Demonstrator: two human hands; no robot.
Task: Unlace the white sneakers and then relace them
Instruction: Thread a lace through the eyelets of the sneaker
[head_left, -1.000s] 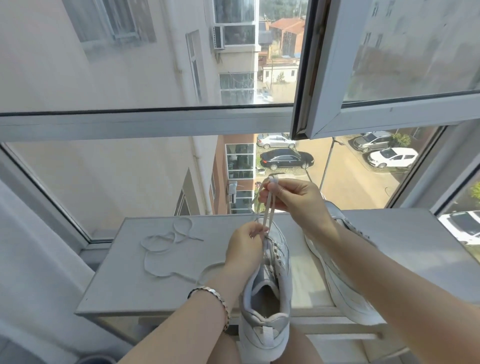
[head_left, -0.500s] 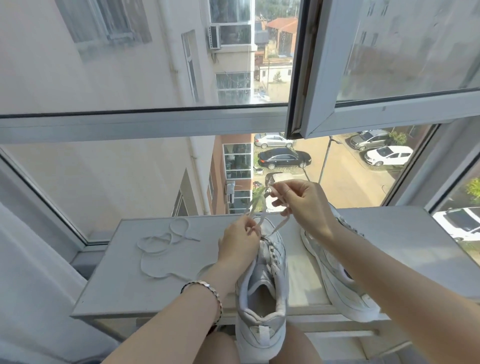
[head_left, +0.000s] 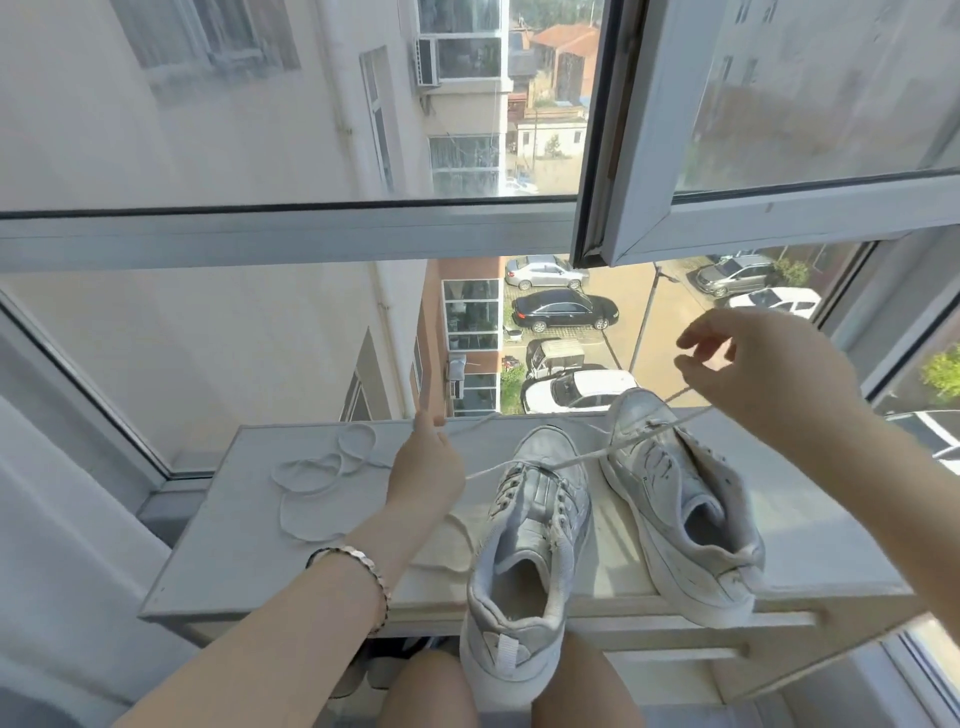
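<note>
Pinching the lace (head_left: 545, 460) taut across the near sneaker (head_left: 524, 551), left hand (head_left: 426, 467) and right hand (head_left: 769, 379) likely prepare its first crossing.

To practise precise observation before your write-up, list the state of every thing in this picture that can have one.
Near sneaker, upright, mostly unlaced.
Far sneaker, tilted on the table, unlaced.
Left hand, pinching the lace.
Right hand, raised, pinching the lace.
Lace, taut between both hands.
Loose lace, coiled on the table.
Window sash, open.
</note>
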